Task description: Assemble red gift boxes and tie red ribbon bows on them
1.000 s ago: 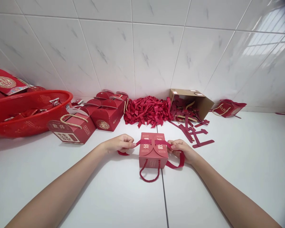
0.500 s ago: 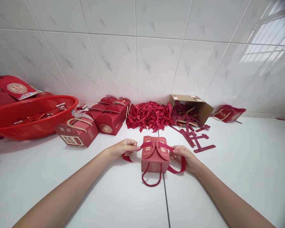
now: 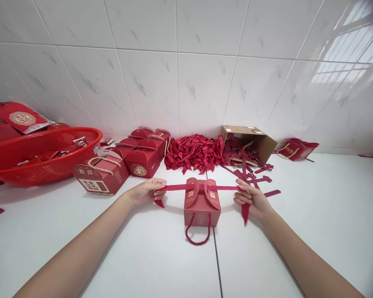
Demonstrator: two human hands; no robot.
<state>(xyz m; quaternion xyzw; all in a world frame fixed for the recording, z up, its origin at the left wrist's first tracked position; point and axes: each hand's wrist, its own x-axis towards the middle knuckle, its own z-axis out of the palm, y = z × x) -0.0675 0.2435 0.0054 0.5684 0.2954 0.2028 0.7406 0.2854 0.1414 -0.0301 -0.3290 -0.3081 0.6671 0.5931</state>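
Note:
A small red gift box point(image 3: 202, 207) with gold print and a red rope handle stands on the white floor in front of me. A red ribbon point(image 3: 177, 187) runs through its two top flaps and is stretched taut and level. My left hand point(image 3: 146, 192) pinches the ribbon's left end, left of the box. My right hand point(image 3: 251, 199) pinches the right end, with the loose tail hanging below the fingers.
A pile of red ribbons point(image 3: 194, 151) lies by the tiled wall. A tipped cardboard box point(image 3: 251, 142) spills dark red strips. Several finished red boxes point(image 3: 136, 155) and a red plastic basket point(image 3: 43, 155) sit at left. Another red box point(image 3: 296, 150) lies at right.
Both hands have moved apart, pulling the slack ribbon straight and tight through the box's flaps. The camera has tilted slightly.

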